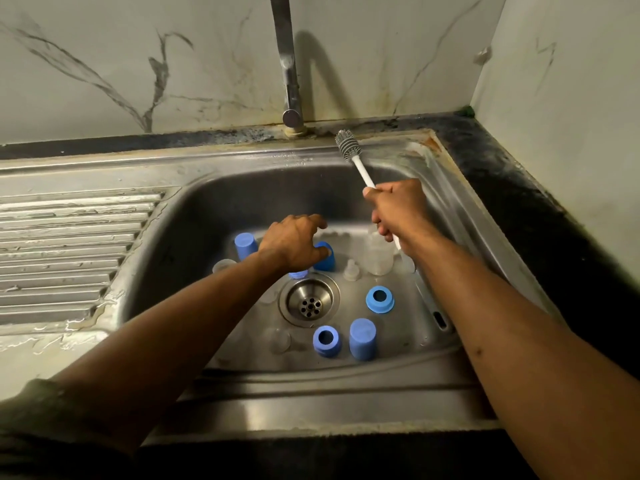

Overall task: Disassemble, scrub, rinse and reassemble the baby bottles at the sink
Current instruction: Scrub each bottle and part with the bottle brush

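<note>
Two bare forearms, dark olive sleeve (31, 407) bunched high on the left arm, bare hands, no rings

Veined marble-look wall (138, 64) stands behind a dark, grimy countertop (519, 188), dimly lit.
</note>
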